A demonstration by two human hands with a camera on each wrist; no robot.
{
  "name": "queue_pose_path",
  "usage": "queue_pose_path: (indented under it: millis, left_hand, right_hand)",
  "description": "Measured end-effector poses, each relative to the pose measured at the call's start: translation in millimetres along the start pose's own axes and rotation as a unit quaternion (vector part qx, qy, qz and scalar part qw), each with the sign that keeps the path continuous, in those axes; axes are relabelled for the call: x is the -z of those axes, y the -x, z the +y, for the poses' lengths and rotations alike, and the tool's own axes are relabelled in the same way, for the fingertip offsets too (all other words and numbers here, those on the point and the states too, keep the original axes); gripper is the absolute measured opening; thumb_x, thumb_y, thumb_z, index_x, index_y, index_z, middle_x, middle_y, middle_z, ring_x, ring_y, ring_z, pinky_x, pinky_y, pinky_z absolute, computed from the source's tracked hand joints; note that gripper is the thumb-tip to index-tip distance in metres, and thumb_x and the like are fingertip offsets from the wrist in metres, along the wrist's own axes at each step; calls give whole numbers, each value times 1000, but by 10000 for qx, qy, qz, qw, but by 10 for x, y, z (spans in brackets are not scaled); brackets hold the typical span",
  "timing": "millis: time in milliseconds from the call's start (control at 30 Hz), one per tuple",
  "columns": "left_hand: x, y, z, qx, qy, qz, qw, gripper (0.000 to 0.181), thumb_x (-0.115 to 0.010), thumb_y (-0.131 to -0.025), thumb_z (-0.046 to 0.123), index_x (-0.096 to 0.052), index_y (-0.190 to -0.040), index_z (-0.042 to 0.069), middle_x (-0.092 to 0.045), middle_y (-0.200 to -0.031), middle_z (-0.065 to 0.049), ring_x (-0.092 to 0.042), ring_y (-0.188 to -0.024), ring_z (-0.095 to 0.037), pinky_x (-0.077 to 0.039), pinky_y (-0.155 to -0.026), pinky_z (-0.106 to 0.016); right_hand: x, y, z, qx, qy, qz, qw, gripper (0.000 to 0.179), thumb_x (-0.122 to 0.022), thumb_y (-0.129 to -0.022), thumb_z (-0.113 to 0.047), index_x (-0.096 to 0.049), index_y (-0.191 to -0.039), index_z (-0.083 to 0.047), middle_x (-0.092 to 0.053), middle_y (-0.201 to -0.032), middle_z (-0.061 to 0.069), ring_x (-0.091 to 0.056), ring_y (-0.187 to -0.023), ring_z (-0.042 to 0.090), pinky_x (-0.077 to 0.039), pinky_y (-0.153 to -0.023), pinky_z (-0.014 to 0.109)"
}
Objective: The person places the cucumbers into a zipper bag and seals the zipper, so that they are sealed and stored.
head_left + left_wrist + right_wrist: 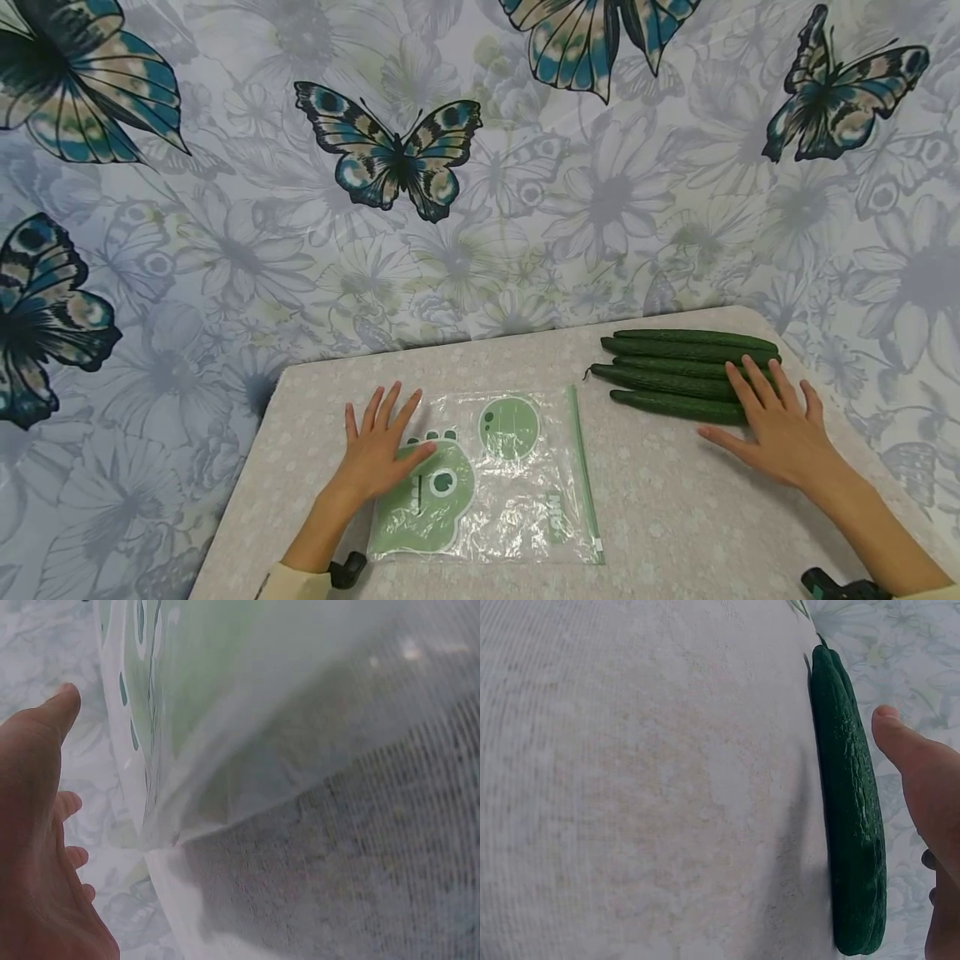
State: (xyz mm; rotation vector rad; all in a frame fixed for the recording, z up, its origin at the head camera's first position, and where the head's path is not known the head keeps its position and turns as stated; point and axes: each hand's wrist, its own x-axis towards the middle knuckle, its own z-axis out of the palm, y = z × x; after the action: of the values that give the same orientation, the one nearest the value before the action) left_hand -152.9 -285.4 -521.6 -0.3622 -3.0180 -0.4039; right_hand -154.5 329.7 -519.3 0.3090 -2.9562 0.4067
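A clear zip bag (517, 508) with a green cartoon print and a green zip edge lies flat on the table. My left hand (381, 454) is over the bag's left side, fingers spread and holding nothing. In the left wrist view the thumb (45, 716) stands beside the bag's print (217, 667). Several dark green cucumbers (675, 379) lie side by side at the back right. Spread fingers of my right hand (787, 437) overlap their right ends in the head view. The right wrist view shows the thumb (907, 746) near a cucumber (851, 802), gripping nothing.
The table (652, 508) has a pale patterned cover, and its back edge runs close to a butterfly-print cloth (525, 250). A dark wrist device (348, 571) shows at the left sleeve, another (840, 585) at the right.
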Motion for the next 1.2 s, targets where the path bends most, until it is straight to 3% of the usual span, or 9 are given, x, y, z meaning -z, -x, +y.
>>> queue_pose_path:
  millis: [300,433,567,700,867,1067,1133,1200]
  left_hand:
    - [-50,-31,79,-160,126,45,9998,89,-69,-98,61,-28,-172,30,-18,-181,-14,-12,-167,-46,4,-123,-85]
    - [-64,-61,199,-371,479,27,9982,82,-72,-100,50,-36,-169,25,-26,-178,-18,-19,-164,-50,1,-121,-87]
    - [-25,-93,412,-621,911,-414,9930,75,-71,-102,44,-41,-167,22,-33,-174,-21,-23,-162,-52,-4,-120,-88]
    - [24,-139,631,-951,1016,-817,9869,69,-68,-104,44,-44,-165,22,-35,-173,-20,-25,-162,-48,-6,-122,-86]
    - [7,-207,839,-1421,1123,-1025,9781,62,-67,-106,41,-50,-161,20,-44,-167,-18,-34,-158,-44,-17,-123,-83]
    - [-23,-290,1053,-1775,1338,-1337,9658,60,-65,-108,43,-49,-162,23,-51,-161,-10,-43,-151,-35,-36,-120,-68]
    - [-33,-330,1122,-1856,1379,-1429,9623,59,-63,-108,43,-48,-162,24,-54,-157,-6,-48,-144,-29,-43,-115,-61]
    - [-48,-374,1184,-1941,1367,-1474,9602,58,-63,-109,43,-48,-162,24,-57,-151,-4,-51,-136,-23,-47,-110,-55]
  right_hand:
    - [-38,2,39,112,31,172,9998,104,-68,-98,-63,-16,-174,-15,-20,-179,23,-5,-166,52,-11,-117,82]
    - [-46,6,24,332,-114,442,9984,94,-69,-101,-55,-24,-173,-14,-29,-175,23,-7,-167,48,-16,-114,81]
    - [-50,-2,-23,808,-549,814,9919,81,-73,-101,-40,-38,-166,-8,-42,-166,26,-17,-165,47,-20,-119,78]
    - [-53,6,-93,1138,-1020,973,9834,69,-77,-100,-26,-48,-160,-7,-52,-156,27,-30,-157,48,-25,-124,72]
    - [-57,22,-180,1259,-1145,1012,9802,56,-80,-97,-20,-60,-149,-9,-62,-146,20,-43,-143,48,-38,-109,68]
    - [-81,41,-282,1408,-1020,1130,9783,44,-83,-93,-15,-70,-135,-11,-73,-129,10,-55,-126,31,-44,-99,51]
    - [-98,56,-321,1345,-1201,1134,9771,40,-84,-92,-14,-73,-131,-13,-75,-124,5,-58,-118,22,-46,-98,39]
    - [-98,76,-382,1147,-1610,875,9763,35,-82,-95,-15,-75,-129,-15,-76,-122,2,-61,-110,8,-50,-92,30]
